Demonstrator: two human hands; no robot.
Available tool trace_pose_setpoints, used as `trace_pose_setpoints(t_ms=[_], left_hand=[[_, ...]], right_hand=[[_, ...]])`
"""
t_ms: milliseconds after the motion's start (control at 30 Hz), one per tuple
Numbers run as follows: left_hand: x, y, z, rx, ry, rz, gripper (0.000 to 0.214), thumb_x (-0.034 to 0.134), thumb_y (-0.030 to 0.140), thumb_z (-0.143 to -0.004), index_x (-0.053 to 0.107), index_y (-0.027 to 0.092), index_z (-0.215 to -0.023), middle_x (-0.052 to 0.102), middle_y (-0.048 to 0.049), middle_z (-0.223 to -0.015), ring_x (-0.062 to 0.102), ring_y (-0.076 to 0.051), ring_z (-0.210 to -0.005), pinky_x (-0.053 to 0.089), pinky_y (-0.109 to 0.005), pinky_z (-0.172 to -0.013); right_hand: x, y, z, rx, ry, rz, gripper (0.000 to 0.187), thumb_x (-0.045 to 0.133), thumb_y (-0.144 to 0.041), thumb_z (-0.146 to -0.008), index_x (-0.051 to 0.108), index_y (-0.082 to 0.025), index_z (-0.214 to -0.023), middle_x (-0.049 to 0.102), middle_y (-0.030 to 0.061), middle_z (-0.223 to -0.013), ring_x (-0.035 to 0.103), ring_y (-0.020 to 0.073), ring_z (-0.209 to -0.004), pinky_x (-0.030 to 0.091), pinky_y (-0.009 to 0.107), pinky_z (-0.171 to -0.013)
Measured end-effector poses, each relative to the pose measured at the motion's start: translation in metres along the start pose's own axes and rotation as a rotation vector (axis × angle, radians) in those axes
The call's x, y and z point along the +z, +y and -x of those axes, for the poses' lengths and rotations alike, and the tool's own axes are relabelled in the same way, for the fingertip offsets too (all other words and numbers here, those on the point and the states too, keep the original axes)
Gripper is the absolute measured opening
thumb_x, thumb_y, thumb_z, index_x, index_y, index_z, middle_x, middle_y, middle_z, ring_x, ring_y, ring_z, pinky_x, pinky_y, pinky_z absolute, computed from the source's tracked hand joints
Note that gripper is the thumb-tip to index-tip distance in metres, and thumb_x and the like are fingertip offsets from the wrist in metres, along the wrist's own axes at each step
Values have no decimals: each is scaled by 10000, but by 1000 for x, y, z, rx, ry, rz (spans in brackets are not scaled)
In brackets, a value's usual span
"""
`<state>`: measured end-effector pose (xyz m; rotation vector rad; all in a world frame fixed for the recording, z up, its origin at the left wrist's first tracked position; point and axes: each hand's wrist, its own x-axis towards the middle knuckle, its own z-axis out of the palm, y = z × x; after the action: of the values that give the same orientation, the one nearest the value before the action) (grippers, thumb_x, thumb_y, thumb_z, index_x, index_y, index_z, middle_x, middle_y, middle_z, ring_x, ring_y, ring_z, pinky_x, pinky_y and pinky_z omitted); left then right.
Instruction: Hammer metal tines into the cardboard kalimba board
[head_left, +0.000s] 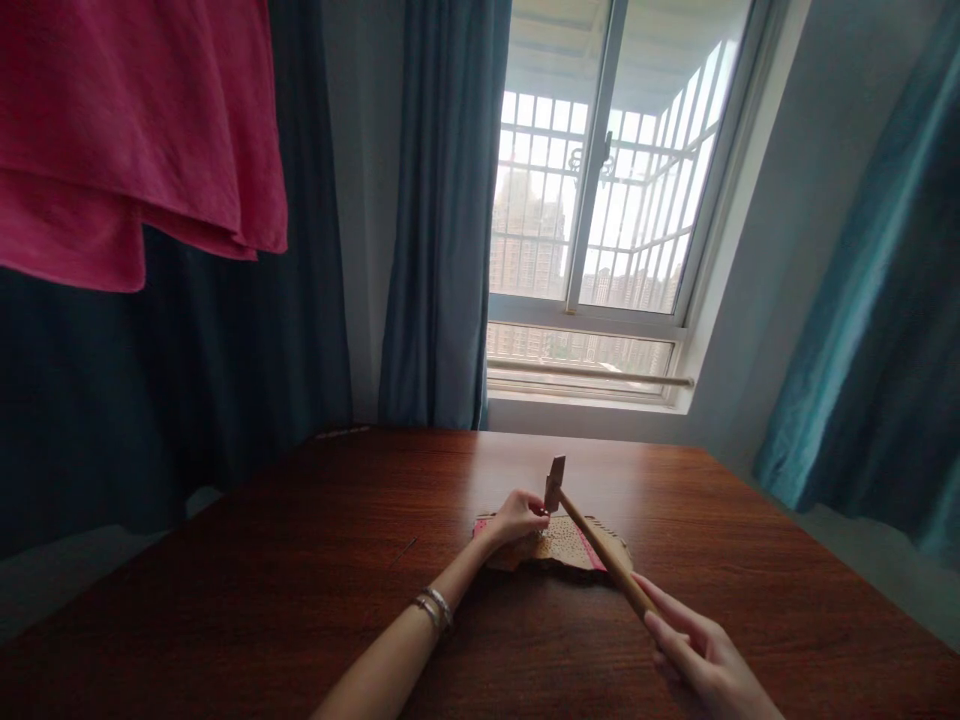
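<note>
My right hand (701,650) is wrapped round the wooden handle of a hammer (600,550), which slants up and away to the left. Its head stands just above the fingertips of my left hand (517,515). Those fingers are pinched together over a flat, ragged-edged piece that looks like cardboard (568,545), tan with many dark specks and pink strips. What the left fingers hold is too small to make out. Part of the piece is hidden behind my left hand and the hammer.
The brown wooden table (300,580) carries the piece near its middle. A small thin dark mark or object (407,546) lies left of it. Beyond the far edge are a dark curtain (442,220) and a barred window (592,250). A pink cloth (135,130) hangs at upper left.
</note>
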<state>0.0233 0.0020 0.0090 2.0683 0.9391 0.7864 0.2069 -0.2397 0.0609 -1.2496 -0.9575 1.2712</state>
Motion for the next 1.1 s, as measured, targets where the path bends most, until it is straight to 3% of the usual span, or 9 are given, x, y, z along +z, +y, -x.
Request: trace_pose_setpoints(t_ms=[300,467,667,800,967,1100], left_hand=[[0,2,2,0,-6,9,202,543,166,-600,685,90,-723,594,-1,-610,482,-100,-572,321,-174,-512],[0,1,1,20,-6,-10,205,551,175,-595,687,95,-726,612,-7,-646,496,-109,-598,333,-178,-527],[0,-5,-2,41,-4,-21,187,557,168,-593,682,97,-711,601,-6,-642,508,-117,-628,349,-182,-546],[0,-5,-2,88,36,-25,176,561,151,-589,683,104,-707,621,-23,-722,525,-123,-677,371,-185,-588],[0,-5,-2,73,-3,-25,178,554,157,-591,680,109,-707,618,-17,-702,525,-121,-658,373,-187,-581],[1,-4,-1,53,6,-13,172,557,152,-583,677,105,-697,613,-16,-688,524,-120,-647,366,-183,-566]], right_hand=[[4,0,2,32,27,-56,868,655,-557,-616,367,-128,-1315,261,-109,-469,167,18,-393,80,143,-363],[2,-2,2,32,29,-30,850,638,-568,-629,355,-169,-1325,249,-113,-455,137,15,-383,65,140,-358],[2,3,-1,32,52,-27,854,664,-570,-593,410,-148,-1291,241,-105,-475,206,17,-384,73,141,-373],[4,2,0,-6,35,-22,852,631,-567,-638,355,-141,-1323,238,-112,-475,138,10,-377,59,155,-366],[4,0,1,22,16,-26,957,649,-596,-595,315,-89,-1335,259,-107,-482,143,12,-397,54,158,-373],[4,-1,3,38,2,2,889,608,-591,-647,301,-140,-1347,275,-106,-489,101,6,-382,31,165,-364]])
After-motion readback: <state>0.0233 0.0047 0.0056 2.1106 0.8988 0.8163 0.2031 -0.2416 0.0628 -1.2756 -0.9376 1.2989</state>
